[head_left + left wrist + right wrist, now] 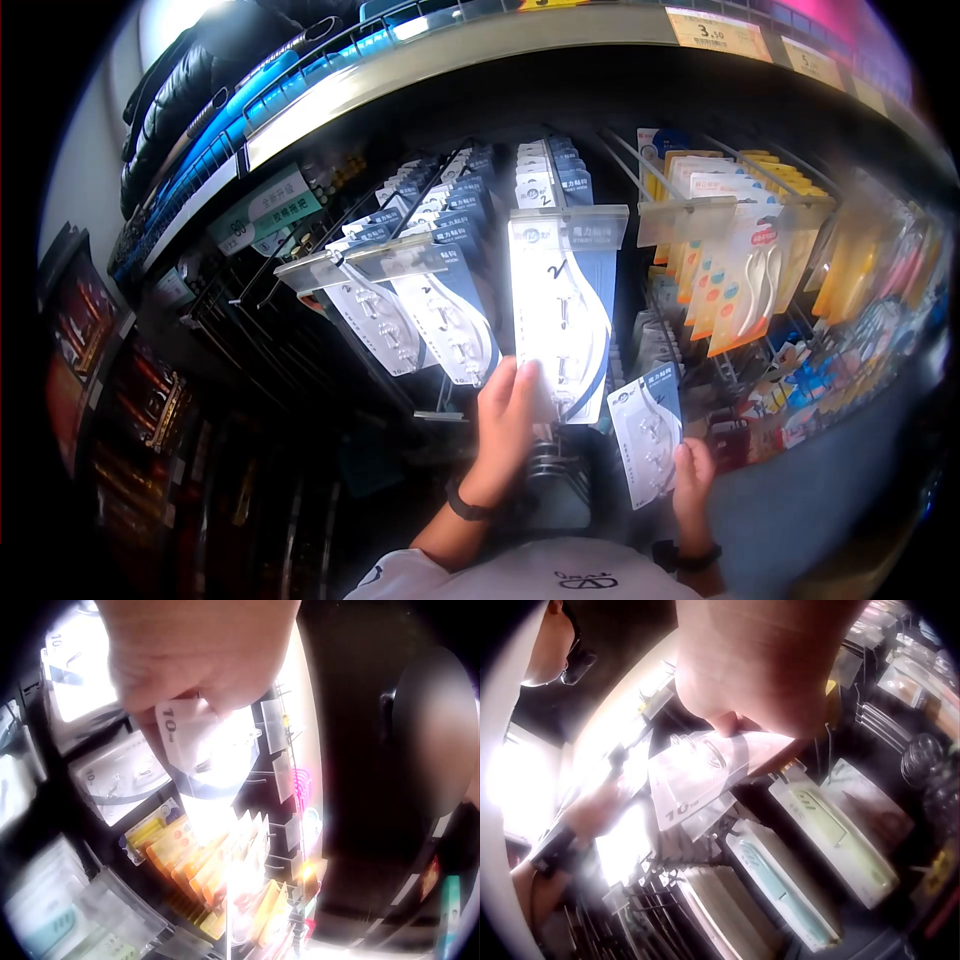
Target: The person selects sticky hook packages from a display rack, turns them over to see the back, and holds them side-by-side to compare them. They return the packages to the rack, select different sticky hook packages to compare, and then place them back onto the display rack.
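In the head view my left hand [508, 420] pinches the lower left edge of a white and blue card of adhesive hooks [560, 340]. That card hangs upright at the front of the middle peg row, its top behind a clear label holder [570, 222]. My right hand [692, 482], lower right, holds a second card of adhesive hooks [640, 445] by its right edge, tilted and off the pegs. The right wrist view shows this card [697, 776] under the hand, marked 10. Glare washes out part of the left hand's card [199, 742] in the left wrist view.
More hook cards [440, 320] hang in two rows to the left. Orange packs [745, 265] hang on pegs to the right. Above runs a shelf edge [480, 65] with price tags [715, 32]. Dark red packages [90, 315] stand at far left.
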`<state>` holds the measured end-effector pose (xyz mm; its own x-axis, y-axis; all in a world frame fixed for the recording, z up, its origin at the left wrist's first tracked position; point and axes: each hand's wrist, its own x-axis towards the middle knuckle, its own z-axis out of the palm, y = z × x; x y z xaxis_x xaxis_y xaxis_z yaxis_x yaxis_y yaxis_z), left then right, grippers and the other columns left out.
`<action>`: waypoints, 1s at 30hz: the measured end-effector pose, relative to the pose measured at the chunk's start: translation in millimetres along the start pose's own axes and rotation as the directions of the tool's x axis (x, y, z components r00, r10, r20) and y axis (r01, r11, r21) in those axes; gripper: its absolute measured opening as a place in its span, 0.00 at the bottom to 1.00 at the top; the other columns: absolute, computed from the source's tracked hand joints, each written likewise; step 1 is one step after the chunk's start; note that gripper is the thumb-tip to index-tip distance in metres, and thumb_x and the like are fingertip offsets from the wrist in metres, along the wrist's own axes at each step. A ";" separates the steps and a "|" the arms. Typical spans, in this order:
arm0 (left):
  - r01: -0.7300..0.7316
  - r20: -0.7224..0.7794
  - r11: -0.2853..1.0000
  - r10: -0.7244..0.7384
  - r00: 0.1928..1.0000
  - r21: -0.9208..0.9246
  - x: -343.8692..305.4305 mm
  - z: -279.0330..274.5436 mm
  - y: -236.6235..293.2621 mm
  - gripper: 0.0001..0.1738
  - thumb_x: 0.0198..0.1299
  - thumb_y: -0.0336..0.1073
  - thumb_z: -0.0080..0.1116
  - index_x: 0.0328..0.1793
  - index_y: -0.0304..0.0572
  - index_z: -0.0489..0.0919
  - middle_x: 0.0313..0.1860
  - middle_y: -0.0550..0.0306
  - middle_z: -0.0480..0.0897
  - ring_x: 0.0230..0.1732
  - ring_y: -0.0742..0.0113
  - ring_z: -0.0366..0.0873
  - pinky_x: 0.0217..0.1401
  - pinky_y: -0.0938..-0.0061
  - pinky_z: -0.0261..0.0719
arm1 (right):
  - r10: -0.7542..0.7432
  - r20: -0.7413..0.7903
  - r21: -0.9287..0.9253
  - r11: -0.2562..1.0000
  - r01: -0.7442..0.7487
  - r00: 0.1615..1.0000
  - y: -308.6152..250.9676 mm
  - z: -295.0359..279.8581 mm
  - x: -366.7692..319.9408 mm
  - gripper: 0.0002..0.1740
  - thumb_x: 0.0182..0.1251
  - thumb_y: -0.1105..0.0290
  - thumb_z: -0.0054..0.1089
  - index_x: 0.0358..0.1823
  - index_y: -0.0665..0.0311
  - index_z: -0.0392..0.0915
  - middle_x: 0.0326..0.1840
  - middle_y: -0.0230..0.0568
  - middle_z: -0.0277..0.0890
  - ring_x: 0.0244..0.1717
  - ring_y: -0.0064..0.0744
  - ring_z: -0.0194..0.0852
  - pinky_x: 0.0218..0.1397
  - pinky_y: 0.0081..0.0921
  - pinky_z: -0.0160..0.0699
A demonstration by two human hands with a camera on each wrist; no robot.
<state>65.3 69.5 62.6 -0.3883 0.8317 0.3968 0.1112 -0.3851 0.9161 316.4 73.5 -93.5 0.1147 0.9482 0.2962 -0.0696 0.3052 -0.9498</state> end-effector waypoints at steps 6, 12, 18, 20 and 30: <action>0.028 0.008 0.999 -0.028 1.000 -0.021 -0.9 1.0 11.0 0.16 0.77 0.40 0.49 0.38 0.38 0.75 0.28 0.71 0.70 0.31 0.85 0.60 0.33 0.85 0.59 | 0.001 0.005 -0.004 1.000 -0.001 1.000 1.3 -2.7 0.0 0.09 0.76 0.69 0.54 0.44 0.70 0.76 0.32 0.25 0.69 0.32 0.13 0.60 0.35 0.15 0.60; 0.031 0.007 0.999 -0.031 1.000 -0.028 4.2 3.5 10.5 0.16 0.77 0.41 0.49 0.38 0.38 0.75 0.29 0.72 0.70 0.31 0.86 0.60 0.33 0.84 0.58 | -0.011 -0.001 0.008 1.000 0.011 1.000 0.0 -7.0 1.5 0.10 0.76 0.69 0.54 0.43 0.70 0.76 0.31 0.25 0.70 0.32 0.13 0.60 0.34 0.15 0.60; 0.028 -0.011 0.999 -0.029 1.000 -0.016 14.8 3.2 -4.6 0.17 0.77 0.43 0.49 0.40 0.38 0.77 0.30 0.72 0.71 0.32 0.85 0.61 0.33 0.85 0.59 | -0.016 0.001 0.007 1.000 0.016 1.000 1.6 -9.9 0.4 0.10 0.76 0.68 0.54 0.43 0.69 0.76 0.31 0.24 0.69 0.31 0.13 0.60 0.34 0.16 0.59; 0.019 0.007 1.000 -0.019 1.000 -0.005 23.3 2.8 -10.5 0.17 0.77 0.44 0.49 0.41 0.38 0.77 0.30 0.72 0.71 0.32 0.85 0.61 0.33 0.85 0.59 | -0.015 -0.001 0.016 1.000 0.015 1.000 2.0 -11.5 -1.4 0.11 0.77 0.67 0.53 0.43 0.69 0.76 0.31 0.25 0.69 0.31 0.13 0.60 0.34 0.16 0.60; 0.007 0.021 0.999 -0.008 1.000 0.050 62.7 10.9 -30.0 0.19 0.77 0.46 0.48 0.41 0.38 0.77 0.30 0.71 0.70 0.32 0.84 0.61 0.33 0.84 0.61 | 0.007 -0.055 0.032 0.999 -0.005 0.998 2.8 -22.1 -9.8 0.10 0.77 0.67 0.53 0.43 0.69 0.76 0.31 0.24 0.70 0.32 0.13 0.60 0.36 0.15 0.61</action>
<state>47.7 137.6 60.6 -0.3698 0.8429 0.3908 0.1543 -0.3591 0.9205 336.9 63.1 -101.3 0.1683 0.9441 0.2836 -0.1023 0.3028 -0.9475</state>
